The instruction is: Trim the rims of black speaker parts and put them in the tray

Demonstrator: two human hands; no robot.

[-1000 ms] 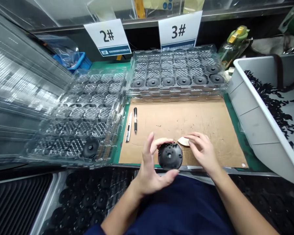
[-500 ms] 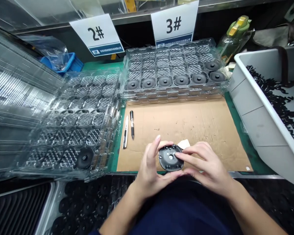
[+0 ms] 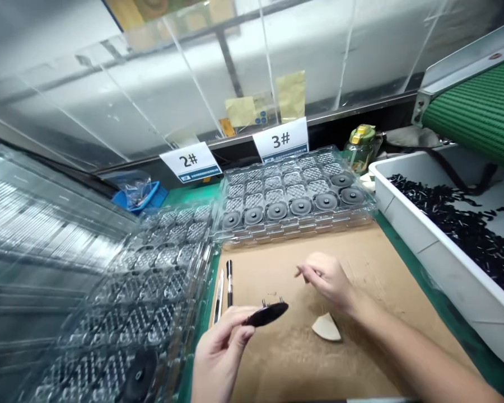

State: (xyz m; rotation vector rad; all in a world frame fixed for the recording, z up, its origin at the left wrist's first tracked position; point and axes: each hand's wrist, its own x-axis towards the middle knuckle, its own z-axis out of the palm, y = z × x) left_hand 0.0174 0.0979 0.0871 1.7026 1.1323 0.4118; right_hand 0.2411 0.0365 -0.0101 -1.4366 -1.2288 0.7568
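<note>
Head view: a black disc part (image 3: pixel 265 314) is pinched edge-on over the cardboard sheet (image 3: pixel 361 263).

It is held at its near rim by the left hand (image 3: pixel 218 355), lying nearly flat, its width running left to right, small pegs pointing up. The right hand (image 3: pixel 325 278) is loosely curled beyond it; whether anything is pinched there cannot be told. Judged by the far tray (image 3: pixel 363 215), one row is filled and most pockets are left.

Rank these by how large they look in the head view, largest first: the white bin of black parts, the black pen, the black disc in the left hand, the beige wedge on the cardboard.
1. White bin
2. Black pen and black disc: alike in length, unranked
3. Beige wedge
</note>
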